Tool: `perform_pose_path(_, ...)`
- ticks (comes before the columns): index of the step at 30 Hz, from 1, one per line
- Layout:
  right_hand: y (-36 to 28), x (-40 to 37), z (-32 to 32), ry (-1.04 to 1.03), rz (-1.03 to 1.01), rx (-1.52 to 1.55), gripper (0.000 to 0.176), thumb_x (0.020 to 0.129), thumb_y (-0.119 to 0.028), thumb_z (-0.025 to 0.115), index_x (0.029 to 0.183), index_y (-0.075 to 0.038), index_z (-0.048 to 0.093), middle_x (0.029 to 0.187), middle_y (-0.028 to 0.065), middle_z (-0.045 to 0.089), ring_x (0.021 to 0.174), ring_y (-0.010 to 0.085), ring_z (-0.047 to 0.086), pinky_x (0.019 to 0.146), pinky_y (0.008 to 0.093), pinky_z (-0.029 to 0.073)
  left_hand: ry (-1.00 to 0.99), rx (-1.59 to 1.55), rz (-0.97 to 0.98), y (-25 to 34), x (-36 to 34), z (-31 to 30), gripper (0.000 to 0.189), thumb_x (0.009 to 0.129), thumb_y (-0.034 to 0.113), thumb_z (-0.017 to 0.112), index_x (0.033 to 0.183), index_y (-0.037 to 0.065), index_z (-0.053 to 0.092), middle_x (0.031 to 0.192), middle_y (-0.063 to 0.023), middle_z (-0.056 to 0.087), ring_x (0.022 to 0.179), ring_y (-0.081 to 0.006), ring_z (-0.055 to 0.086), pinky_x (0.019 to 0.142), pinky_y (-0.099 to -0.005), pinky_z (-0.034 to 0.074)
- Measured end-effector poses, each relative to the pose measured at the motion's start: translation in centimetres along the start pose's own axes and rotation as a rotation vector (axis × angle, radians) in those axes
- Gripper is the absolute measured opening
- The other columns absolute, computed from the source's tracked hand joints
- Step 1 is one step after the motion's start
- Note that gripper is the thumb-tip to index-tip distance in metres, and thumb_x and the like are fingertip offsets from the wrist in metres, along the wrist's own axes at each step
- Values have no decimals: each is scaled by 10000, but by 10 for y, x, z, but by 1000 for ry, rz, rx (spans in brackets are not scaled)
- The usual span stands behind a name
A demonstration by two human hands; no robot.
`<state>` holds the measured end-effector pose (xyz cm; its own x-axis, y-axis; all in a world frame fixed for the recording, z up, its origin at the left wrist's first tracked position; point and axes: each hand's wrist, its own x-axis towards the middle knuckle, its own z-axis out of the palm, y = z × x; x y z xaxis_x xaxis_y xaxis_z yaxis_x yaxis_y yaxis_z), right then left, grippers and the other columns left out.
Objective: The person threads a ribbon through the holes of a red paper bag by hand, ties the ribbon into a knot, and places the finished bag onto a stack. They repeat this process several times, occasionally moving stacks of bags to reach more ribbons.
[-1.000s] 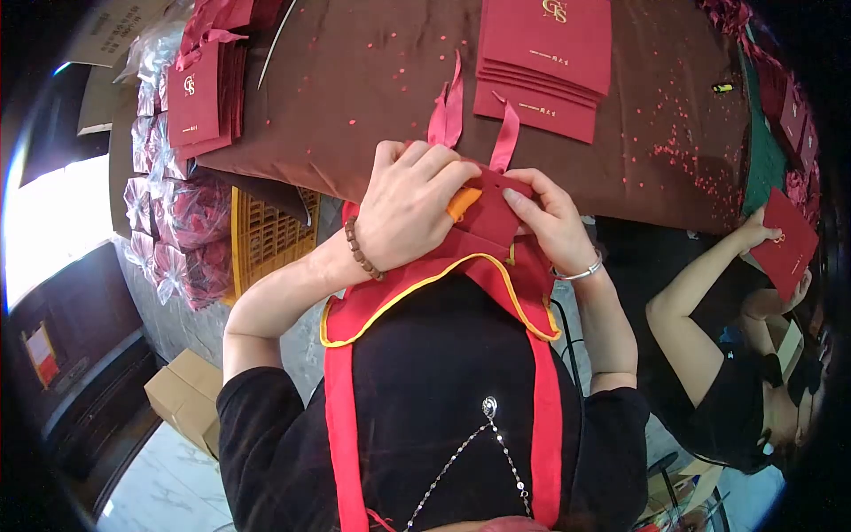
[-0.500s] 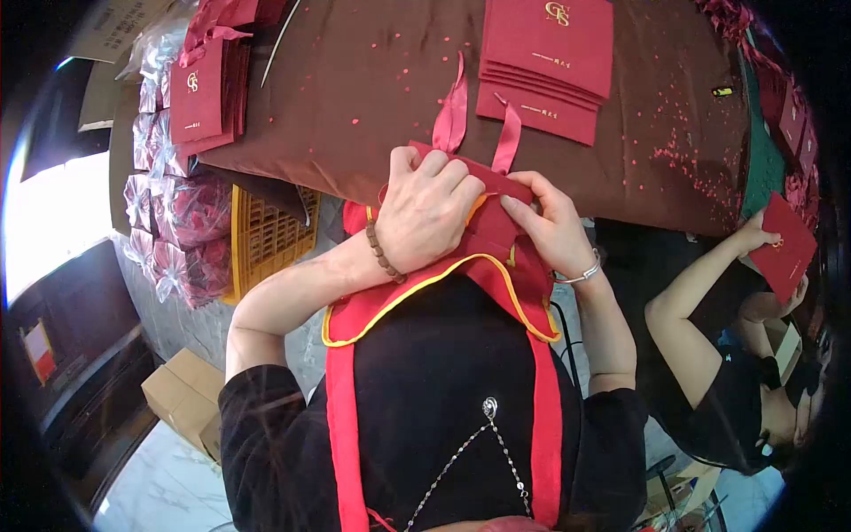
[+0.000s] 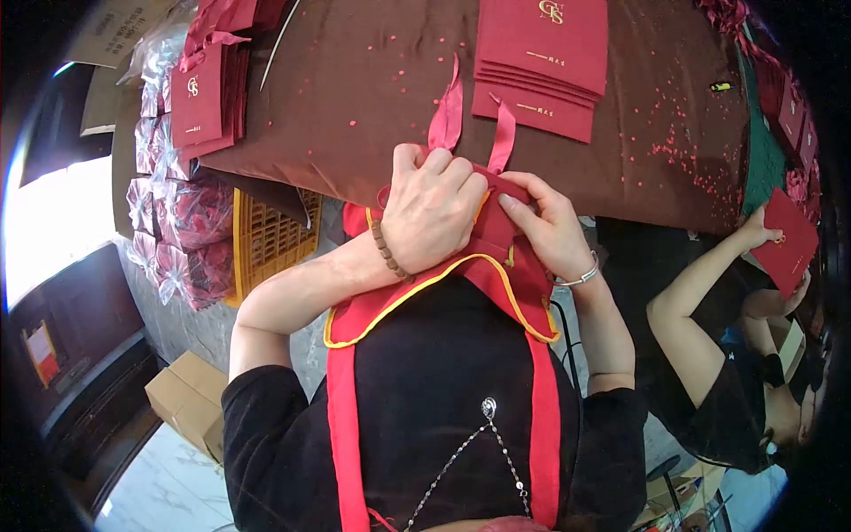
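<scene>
A dark red paper bag with two pink-red ribbon ends lies at the brown cloth's near edge, over the red apron with yellow trim. My left hand, with a bead bracelet, is closed on the bag's upper part, knuckles up; its fingertips are hidden. My right hand, with a silver bangle, pinches the bag's right edge between thumb and fingers. Beyond them lies a stack of red bags with gold lettering.
Brown cloth with scattered red bits covers the table. At left are ribboned red bags, wrapped packs, a yellow crate and a cardboard box. At right, a co-worker's hands hold a red bag.
The whole view has shifted slightly. Both of my hands keep nearly the same hold on the bag.
</scene>
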<state>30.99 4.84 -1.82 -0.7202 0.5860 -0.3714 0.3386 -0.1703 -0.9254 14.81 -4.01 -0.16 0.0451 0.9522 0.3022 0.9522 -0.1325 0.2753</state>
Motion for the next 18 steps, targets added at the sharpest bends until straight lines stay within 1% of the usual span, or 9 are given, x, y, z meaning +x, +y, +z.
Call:
perform_pose_path(1, 2, 0, 0, 1, -1, 1, 275, 872, -93, 568, 1122, 22, 562, 889, 70, 638, 737, 78, 561, 671, 248, 474, 34, -3, 14, 1, 1, 0, 71, 678, 105, 597, 700, 101, 529, 690, -32, 475, 721, -205, 486, 721, -395, 340)
perform_pose_path(3, 6, 0, 0, 4, -81, 0, 277, 871, -91, 568, 1123, 22, 558, 918, 86, 636, 750, 89, 563, 684, 255, 475, 22, 6, 15, 4, 0, -1, 75, 677, 107, 595, 690, 101, 522, 681, -34, 475, 709, -206, 488, 714, -393, 340)
perform_pose_path(7, 3, 0, -1, -22, -60, 17, 277, 869, -89, 570, 1122, 22, 556, 947, 96, 632, 762, 96, 560, 689, 258, 473, 6, 15, 22, 7, 2, -3, 84, 669, 109, 590, 665, 96, 507, 658, -38, 473, 686, -209, 492, 696, -390, 340)
perform_pose_path(9, 2, 0, 0, 2, -108, -83, 272, 869, -86, 570, 1119, 19, 557, 946, 94, 631, 757, 92, 557, 681, 255, 470, 2, 19, 23, 8, 3, -3, 83, 663, 108, 590, 663, 94, 508, 654, -39, 472, 684, -209, 492, 695, -390, 340)
perform_pose_path(10, 2, -1, 0, 1, -109, -83, 272, 869, -86, 570, 1119, 19, 557, 946, 94, 631, 757, 92, 557, 681, 255, 470, -3, 29, 22, 9, 4, -3, 82, 662, 109, 587, 663, 92, 506, 654, -40, 472, 685, -209, 492, 693, -390, 341)
perform_pose_path(13, 3, -2, 0, 26, -136, -90, 264, 867, -83, 572, 1110, 19, 564, 906, 94, 635, 740, 96, 556, 672, 254, 467, -4, 43, 28, 12, 5, 1, 81, 662, 111, 580, 662, 92, 502, 652, -41, 470, 684, -209, 491, 692, -391, 342)
perform_pose_path(15, 2, -3, -1, 52, -73, -35, 256, 864, -82, 574, 1099, 18, 575, 860, 95, 634, 723, 101, 553, 665, 252, 462, 5, 76, 46, 13, 4, 2, 81, 670, 109, 570, 657, 99, 491, 641, -35, 459, 679, -207, 490, 692, -393, 345)
perform_pose_path(18, 5, -2, -3, 30, -64, 24, 250, 859, -81, 578, 1088, 19, 583, 855, 114, 640, 739, 122, 577, 681, 268, 469, 30, 44, 38, 10, 1, 2, 90, 665, 107, 575, 655, 103, 486, 633, -30, 449, 672, -205, 487, 692, -392, 346)
